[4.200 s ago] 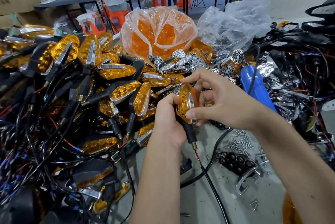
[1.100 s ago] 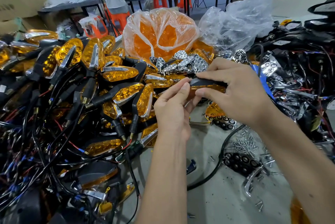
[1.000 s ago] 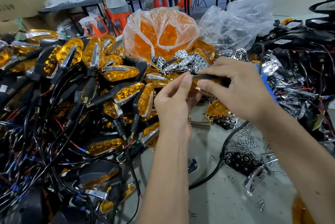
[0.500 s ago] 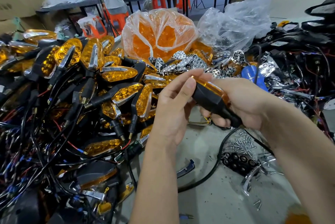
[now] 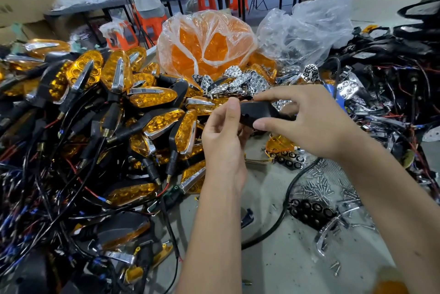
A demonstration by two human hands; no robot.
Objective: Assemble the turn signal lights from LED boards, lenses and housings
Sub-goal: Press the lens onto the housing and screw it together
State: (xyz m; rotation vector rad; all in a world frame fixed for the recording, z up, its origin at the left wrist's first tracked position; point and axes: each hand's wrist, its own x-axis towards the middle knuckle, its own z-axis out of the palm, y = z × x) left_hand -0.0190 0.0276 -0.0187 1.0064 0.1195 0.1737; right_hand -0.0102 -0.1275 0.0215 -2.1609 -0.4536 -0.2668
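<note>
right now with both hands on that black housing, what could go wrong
The black housing is only pinched between the fingertips of the left hand and right hand, so it may slip into the loose screws below. Its black cable trails across the table and could snag.

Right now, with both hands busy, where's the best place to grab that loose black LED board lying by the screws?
Probably pinch the black LED board across its narrow width, coming straight down from above. It lies flat on the table, sockets facing up, so its long side edges are exposed. Approach from the near-left side, since a chrome trim piece crowds its right end and loose screws lie behind it.
</note>
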